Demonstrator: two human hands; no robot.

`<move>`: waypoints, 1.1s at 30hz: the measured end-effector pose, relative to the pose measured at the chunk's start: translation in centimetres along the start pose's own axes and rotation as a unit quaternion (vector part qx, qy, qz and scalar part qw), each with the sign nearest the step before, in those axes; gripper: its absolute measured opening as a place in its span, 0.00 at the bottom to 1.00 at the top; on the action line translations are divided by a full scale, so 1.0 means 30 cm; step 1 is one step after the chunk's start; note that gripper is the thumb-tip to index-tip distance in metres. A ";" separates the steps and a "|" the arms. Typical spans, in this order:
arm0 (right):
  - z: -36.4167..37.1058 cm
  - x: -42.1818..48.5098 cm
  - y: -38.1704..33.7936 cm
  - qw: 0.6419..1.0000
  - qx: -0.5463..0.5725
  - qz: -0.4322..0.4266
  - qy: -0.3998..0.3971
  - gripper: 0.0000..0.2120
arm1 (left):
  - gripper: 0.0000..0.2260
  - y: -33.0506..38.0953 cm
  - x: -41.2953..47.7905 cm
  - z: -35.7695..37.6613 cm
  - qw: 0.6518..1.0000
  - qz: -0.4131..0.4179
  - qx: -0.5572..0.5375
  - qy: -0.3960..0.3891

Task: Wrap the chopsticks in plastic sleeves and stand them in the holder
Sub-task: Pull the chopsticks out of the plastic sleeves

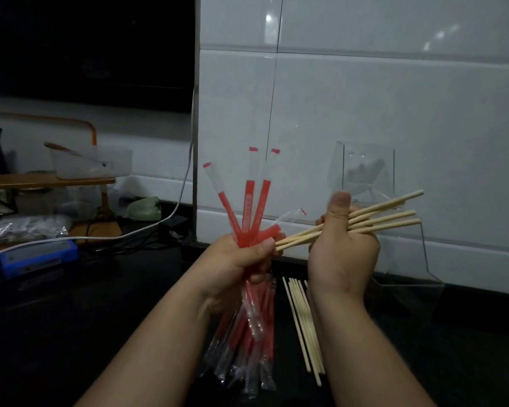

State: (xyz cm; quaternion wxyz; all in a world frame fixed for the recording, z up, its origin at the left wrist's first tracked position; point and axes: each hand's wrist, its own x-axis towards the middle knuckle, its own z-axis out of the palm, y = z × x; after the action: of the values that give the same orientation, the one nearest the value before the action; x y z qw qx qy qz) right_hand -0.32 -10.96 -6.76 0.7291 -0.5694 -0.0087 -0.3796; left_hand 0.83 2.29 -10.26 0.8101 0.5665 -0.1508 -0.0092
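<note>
"Head view was all you had? Where was stuff sitting?"

"Yep, just that one feed at my remote desk lol. Biggest first: black counter (115, 318) under a white tiled wall (394, 98), and the clear holder (365, 171) stood against that wall, off to the right. Then the left hand (238, 259) was clamped round a fat bunch of red-and-clear sleeves (249, 207), tops fanning up, tails hanging toward the counter. The right hand (343, 254) gripped a few bare chopsticks (382, 219)."

"Which way did the sticks point?"

"Long axis ran nearly level, tilted up to the right. The near tips aimed left, just about touching the left hand's thumb beside the sleeves. The sleeves ran roughly upright, so the two crossed. I figured the next bit hinged on lining a tip up with one sleeve mouth, and I couldn't tell which mouths were open. Some loose chopsticks (301, 324) lay on the counter between the forearms, pointing away from the camera."
</note>
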 end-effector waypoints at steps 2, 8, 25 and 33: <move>0.003 -0.001 0.005 1.000 -0.002 0.015 -0.028 0.22 | 0.08 -0.001 0.007 0.007 0.998 0.023 -0.021 0.050; 0.016 -0.024 0.022 0.987 -0.028 0.033 -0.153 0.14 | 0.11 0.017 0.010 0.017 0.989 0.059 -0.043 0.127; 0.019 -0.020 0.042 0.977 0.031 0.019 -0.209 0.05 | 0.02 0.027 0.009 0.018 0.985 0.010 -0.094 0.145; -0.018 0.030 0.010 0.964 -0.143 -0.009 -0.225 0.07 | 0.05 0.002 0.015 0.010 0.978 -0.044 0.041 0.198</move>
State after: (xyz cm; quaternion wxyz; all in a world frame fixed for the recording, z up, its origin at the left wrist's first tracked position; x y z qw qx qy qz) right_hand 0.25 -11.87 -6.78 0.6159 -0.7385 -0.1232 -0.2450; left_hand 1.18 1.94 -10.02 0.7987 0.5959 0.0373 0.0740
